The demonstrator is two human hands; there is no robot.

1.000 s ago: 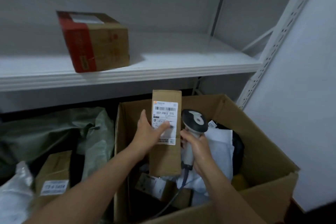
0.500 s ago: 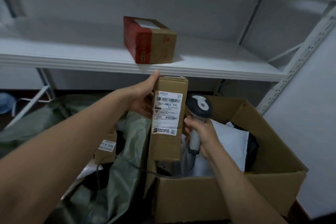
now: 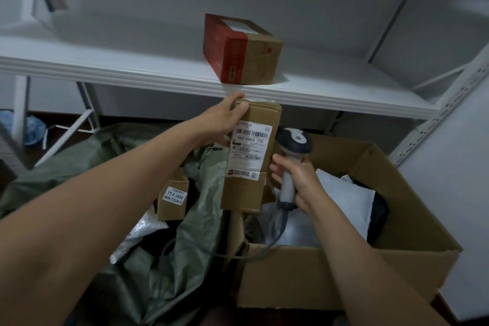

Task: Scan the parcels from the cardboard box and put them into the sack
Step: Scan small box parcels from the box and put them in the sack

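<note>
My left hand (image 3: pixel 221 120) grips the top left corner of a tall brown parcel (image 3: pixel 250 190) with a white barcode label facing me, held upright over the left wall of the cardboard box (image 3: pixel 344 278). To its right, my right hand (image 3: pixel 297 180) holds a handheld barcode scanner (image 3: pixel 292 145) by its grey handle, its dark head beside the label. The open box holds white and dark bagged parcels (image 3: pixel 344 193). A green sack (image 3: pixel 185 246) lies open on the left, with a small brown parcel (image 3: pixel 173 196) and a silver bag inside.
A white metal shelf (image 3: pixel 132 69) runs across above the box and bears a red-and-brown carton (image 3: pixel 242 50). The scanner's cable (image 3: pixel 267 246) trails down over the box's front wall. A white upright and wall stand at the right.
The tall parcel has been lifted and carried left from inside the box to over its left wall. My left hand's grip moved from the label up to the top corner. The scanner stays beside it.
</note>
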